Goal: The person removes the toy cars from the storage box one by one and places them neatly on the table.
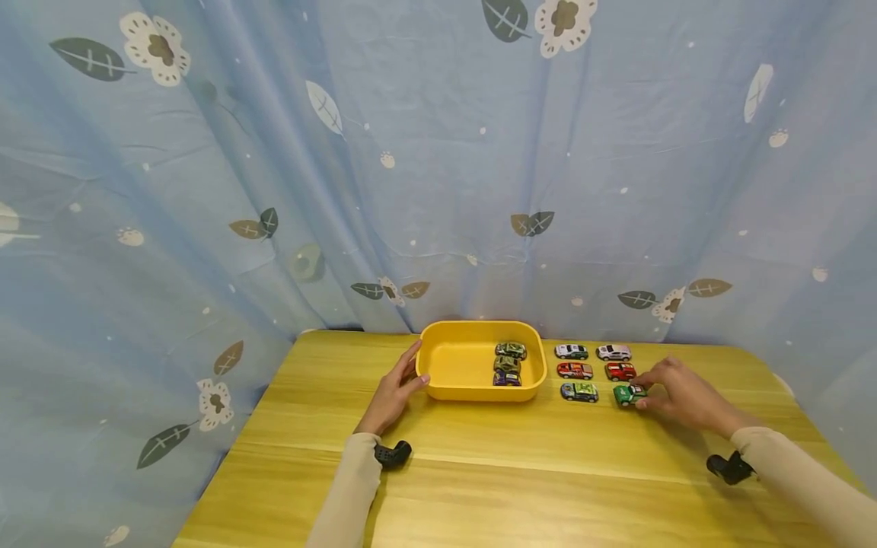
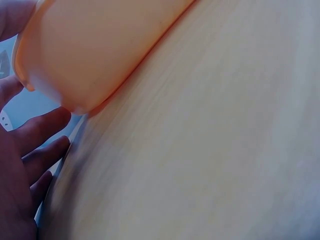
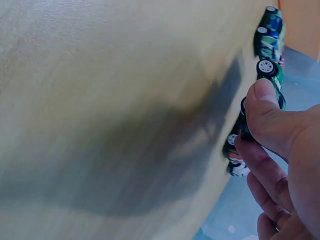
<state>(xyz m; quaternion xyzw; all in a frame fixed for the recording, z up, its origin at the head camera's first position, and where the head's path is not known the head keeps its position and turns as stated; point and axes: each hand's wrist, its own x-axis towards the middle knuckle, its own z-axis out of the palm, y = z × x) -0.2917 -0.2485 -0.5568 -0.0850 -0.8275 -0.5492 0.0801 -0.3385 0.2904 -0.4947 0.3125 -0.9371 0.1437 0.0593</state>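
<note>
My left hand (image 1: 390, 396) holds the left end of a yellow plastic box (image 1: 460, 393), thumb at the near corner and fingers along the outer wall. Three small toy cars sit in a column in the right part of this box: a green patterned one (image 1: 510, 350), an olive one (image 1: 507, 364) and a purple one (image 1: 507, 378). To the right of it, my right hand (image 1: 685, 396) pinches a green toy car (image 1: 627, 393) between thumb and fingers. The right wrist view shows the thumb over that car's side, with its wheel (image 3: 266, 67) exposed.
Between the box and my right hand, toy cars stand in two columns: white-and-green (image 1: 572, 352), red-orange (image 1: 574, 371) and blue-and-lime (image 1: 579, 392), then white-pink (image 1: 613, 352) and red (image 1: 620, 371). Behind the wooden table (image 1: 493, 487) hangs a blue patterned curtain (image 1: 445, 175).
</note>
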